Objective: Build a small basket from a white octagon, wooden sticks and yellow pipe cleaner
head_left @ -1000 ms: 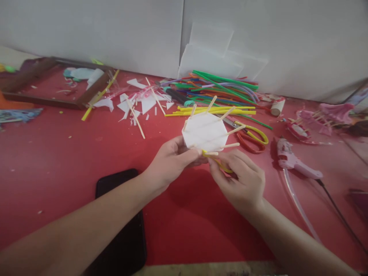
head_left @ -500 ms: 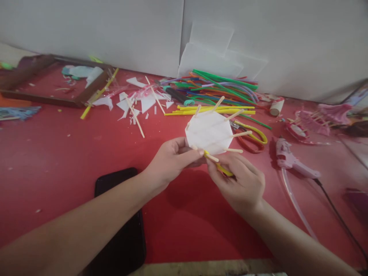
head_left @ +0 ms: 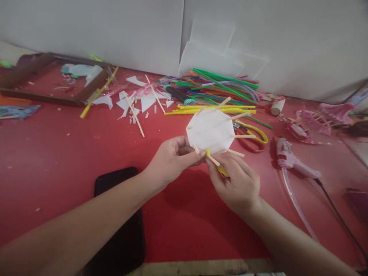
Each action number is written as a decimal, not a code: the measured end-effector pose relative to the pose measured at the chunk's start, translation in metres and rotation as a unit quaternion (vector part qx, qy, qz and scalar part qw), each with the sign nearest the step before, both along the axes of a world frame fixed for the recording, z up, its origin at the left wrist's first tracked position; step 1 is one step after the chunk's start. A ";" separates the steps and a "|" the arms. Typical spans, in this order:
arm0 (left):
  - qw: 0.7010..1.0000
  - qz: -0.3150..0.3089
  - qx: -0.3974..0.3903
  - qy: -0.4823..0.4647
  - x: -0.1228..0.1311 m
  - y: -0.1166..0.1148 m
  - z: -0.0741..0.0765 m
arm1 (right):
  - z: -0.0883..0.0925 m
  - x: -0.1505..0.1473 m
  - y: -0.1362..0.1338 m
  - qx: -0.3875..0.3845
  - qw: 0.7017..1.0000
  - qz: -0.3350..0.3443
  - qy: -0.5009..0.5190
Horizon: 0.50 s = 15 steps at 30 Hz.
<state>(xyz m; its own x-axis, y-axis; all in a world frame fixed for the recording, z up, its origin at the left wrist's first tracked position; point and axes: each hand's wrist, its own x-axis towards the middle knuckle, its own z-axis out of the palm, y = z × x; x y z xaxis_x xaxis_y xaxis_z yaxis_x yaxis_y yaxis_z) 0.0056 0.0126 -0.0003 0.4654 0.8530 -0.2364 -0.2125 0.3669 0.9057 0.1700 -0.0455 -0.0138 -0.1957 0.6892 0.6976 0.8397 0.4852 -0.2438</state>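
Observation:
A white many-sided paper disc is held up in front of me, with several short wooden sticks standing out around its rim. My left hand pinches its lower left edge between thumb and fingers. A yellow pipe cleaner passes by the stick at the disc's near edge. My right hand is closed on this pipe cleaner just below the disc; its other fingers lie under the disc's rim. The far ends of the pipe cleaner are hidden by my fingers.
Scissors with yellow and red handles lie behind the disc. Pipe cleaners are heaped by the wall. A pink glue gun with its cord is on the right, a black phone under my left forearm. Paper scraps and a brown frame lie left.
The disc has turned and tilted slightly, its sticks shifting a little to the right. My right hand has moved slightly left, and less of the yellow pipe cleaner shows.

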 end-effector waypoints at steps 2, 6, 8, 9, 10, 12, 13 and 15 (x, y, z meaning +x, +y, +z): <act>1.000 0.011 -0.004 -0.003 0.001 0.000 0.000 | 0.000 0.001 0.000 -0.003 1.000 0.007 -0.006; 0.999 0.026 -0.021 -0.019 0.003 0.001 -0.002 | 0.004 -0.002 0.001 0.014 0.999 -0.021 0.024; 0.999 0.031 -0.028 -0.026 0.004 0.001 -0.002 | 0.007 -0.004 0.002 0.021 0.998 -0.035 0.043; 0.999 0.033 -0.030 -0.027 0.004 0.001 -0.002 | 0.008 -0.004 0.002 0.020 0.998 -0.037 0.049; 0.999 0.033 -0.030 -0.028 0.004 0.001 -0.002 | 0.009 -0.005 0.002 0.019 0.998 -0.034 0.052; 0.999 0.029 -0.029 -0.030 0.003 0.002 -0.003 | 0.010 -0.005 0.002 0.018 0.998 -0.025 0.055; 0.999 0.025 -0.028 -0.034 0.003 0.002 -0.003 | 0.010 -0.004 0.002 0.015 0.998 -0.021 0.055; 0.999 0.018 -0.028 -0.039 0.003 0.002 -0.003 | 0.010 -0.003 0.002 0.010 0.998 -0.020 0.055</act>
